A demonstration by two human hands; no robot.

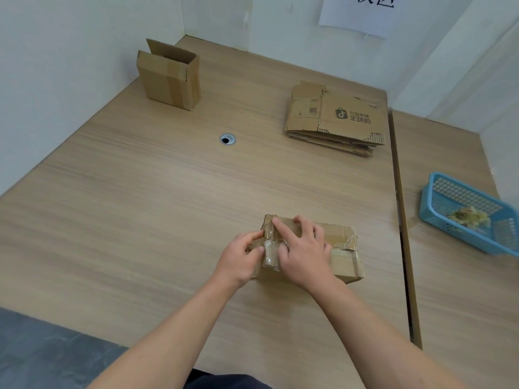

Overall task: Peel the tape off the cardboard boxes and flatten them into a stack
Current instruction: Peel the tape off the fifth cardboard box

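As the wooden desk [168, 206] serves as the work surface, a stack of flattened boxes [337, 119] is kept at its far right, probably to leave the middle free. An open upright box [168, 77], taped down its side, is left at the far left, not yet flattened. Crumpled tape scraps [469, 217] are held in a blue basket [438, 192] off to the right. Near the front, a sealed cardboard box [342, 265] is pressed down by the right hand [303, 248], fingers [283, 226] spread over its top, likely to steady it. The clear tape [269, 256] at its left end is pinched by the left hand [241, 259], apparently to lift an edge.
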